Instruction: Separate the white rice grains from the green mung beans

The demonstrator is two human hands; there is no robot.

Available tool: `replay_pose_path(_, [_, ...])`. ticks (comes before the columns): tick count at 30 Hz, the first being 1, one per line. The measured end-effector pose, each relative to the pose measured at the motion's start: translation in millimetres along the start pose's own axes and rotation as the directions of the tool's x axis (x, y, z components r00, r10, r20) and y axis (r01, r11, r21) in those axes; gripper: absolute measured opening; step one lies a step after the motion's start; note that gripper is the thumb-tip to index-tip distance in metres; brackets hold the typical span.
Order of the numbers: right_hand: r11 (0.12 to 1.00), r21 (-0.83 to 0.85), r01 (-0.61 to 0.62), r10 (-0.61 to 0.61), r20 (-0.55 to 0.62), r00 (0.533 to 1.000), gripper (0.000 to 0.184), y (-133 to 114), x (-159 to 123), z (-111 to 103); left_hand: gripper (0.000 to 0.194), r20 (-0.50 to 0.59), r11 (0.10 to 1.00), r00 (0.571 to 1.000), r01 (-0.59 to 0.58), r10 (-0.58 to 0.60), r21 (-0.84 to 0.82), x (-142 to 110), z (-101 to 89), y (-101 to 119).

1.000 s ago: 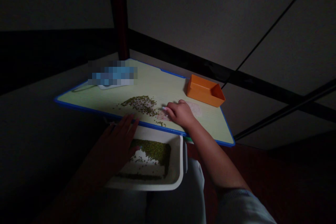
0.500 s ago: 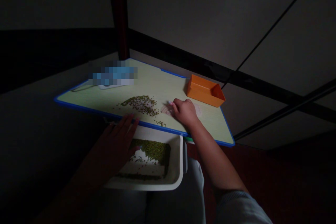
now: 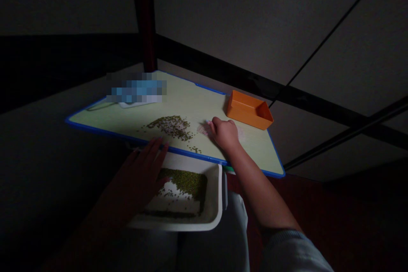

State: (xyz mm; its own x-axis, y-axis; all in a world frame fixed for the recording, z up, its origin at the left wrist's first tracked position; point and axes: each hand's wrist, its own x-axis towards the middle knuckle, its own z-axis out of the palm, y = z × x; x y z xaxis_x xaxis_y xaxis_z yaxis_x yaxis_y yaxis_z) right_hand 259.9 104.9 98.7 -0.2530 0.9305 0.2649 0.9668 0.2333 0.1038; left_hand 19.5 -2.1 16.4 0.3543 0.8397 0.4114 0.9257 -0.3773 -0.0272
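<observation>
My right hand [image 3: 224, 132] is curled on the pale yellow tabletop [image 3: 188, 100], fingers pressed together. Whatever it may hold is hidden. A faint pinkish print shows on the surface around it. To its left lies a loose heap of small green beans or seeds [image 3: 172, 127], with several stray ones scattered nearby. My left hand [image 3: 145, 172] is open, fingers stretched out, its fingertips at the table's blue edge [image 3: 191, 154]. Its thumb reaches over a white bin [image 3: 214, 216] that holds more of the green beans [image 3: 191, 182], mostly along the bin's far side.
An orange box [image 3: 250, 114], open at the top, stands at the table's right rear. At the left rear is a blurred blue-and-white device [image 3: 138, 93] with a cord. A wall [image 3: 255, 21] rises behind the table. The bin sits over my lap, and the surroundings are dim.
My right hand has shifted very slightly up the tabletop, away from me. My left hand, the bean heap and the bin look the same.
</observation>
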Motion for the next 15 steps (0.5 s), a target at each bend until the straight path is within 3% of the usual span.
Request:
replay_pose_path(5, [1.0, -0.003, -0.024, 0.024, 0.018, 1.0, 0.04, -1.8, 3.4, 2.2, 0.073, 0.032, 1.0, 0.999, 0.01, -0.01, 0.006, 1.3, -6.7, 3.2])
replay_pose_path(12, [0.99, 0.077, 0.118, -0.118, -0.006, 0.993, 0.037, -2.0, 6.3, 5.9, 0.073, 0.047, 1.0, 0.999, -0.001, 0.001, 0.0, 2.0, -9.9, 3.9])
replay_pose_path(15, [0.985, 0.122, 0.122, -0.12, -0.026, 0.992, 0.038, 2.1, 5.5, 5.3, 0.077, 0.031, 1.0, 0.999, 0.009, -0.008, -0.02, 1.6, -5.0, 1.5])
